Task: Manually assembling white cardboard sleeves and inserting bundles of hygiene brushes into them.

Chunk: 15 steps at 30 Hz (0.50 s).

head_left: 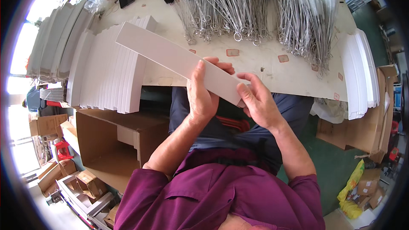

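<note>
Both my left hand [201,98] and right hand [257,102] pinch the near end of a long white box [170,57] above the worktop [264,70], so I should keep its edges squared.

Bright daylight floods in from well left of the white table [264,70], where the far left rim of the view blows out to pure white glare and washes detail from the stacked white sleeves [106,72] beside the table's left end. The table top itself is evenly lit and sharp, with only soft shadow beneath its near edge, while the space below it falls darker. Fisheye distortion bends the table's edges into curves, and beyond its right end the picture smears, dims and closes into a black circular border.
</note>
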Available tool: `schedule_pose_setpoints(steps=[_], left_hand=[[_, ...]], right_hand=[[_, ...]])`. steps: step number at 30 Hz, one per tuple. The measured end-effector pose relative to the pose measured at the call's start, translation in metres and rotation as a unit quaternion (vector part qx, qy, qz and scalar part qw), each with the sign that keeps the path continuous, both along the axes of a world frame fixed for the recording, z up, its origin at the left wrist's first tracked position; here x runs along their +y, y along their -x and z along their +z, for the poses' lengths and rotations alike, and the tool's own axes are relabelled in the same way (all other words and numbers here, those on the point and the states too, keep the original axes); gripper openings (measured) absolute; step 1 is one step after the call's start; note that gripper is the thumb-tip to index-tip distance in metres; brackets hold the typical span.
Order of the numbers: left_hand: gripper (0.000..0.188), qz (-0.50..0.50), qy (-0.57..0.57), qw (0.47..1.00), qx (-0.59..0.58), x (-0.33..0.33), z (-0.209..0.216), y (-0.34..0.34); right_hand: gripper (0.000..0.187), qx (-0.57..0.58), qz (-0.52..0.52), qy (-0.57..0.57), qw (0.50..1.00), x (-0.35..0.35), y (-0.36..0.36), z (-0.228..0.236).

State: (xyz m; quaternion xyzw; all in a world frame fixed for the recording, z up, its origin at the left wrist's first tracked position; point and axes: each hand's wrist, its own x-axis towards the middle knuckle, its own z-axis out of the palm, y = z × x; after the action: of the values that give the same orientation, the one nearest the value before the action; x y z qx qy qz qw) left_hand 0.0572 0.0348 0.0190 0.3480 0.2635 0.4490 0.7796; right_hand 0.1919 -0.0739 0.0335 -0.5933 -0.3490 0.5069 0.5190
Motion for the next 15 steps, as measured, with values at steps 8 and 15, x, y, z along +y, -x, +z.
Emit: schedule_pose_setpoints(steps=[8, 15], left_hand=[[0.028, -0.299, -0.159, 0.869, 0.361, -0.022, 0.028, 0.053], [0.078, -0.211, -0.669, 0.572, 0.425, -0.017, 0.089, 0.046]], right_hand=[[0.048, -0.104, 0.031, 0.027, 0.994, -0.013, -0.033, 0.003], [0.046, -0.17, 0.173, 0.084, 0.966, -0.014, -0.045, 0.026]])
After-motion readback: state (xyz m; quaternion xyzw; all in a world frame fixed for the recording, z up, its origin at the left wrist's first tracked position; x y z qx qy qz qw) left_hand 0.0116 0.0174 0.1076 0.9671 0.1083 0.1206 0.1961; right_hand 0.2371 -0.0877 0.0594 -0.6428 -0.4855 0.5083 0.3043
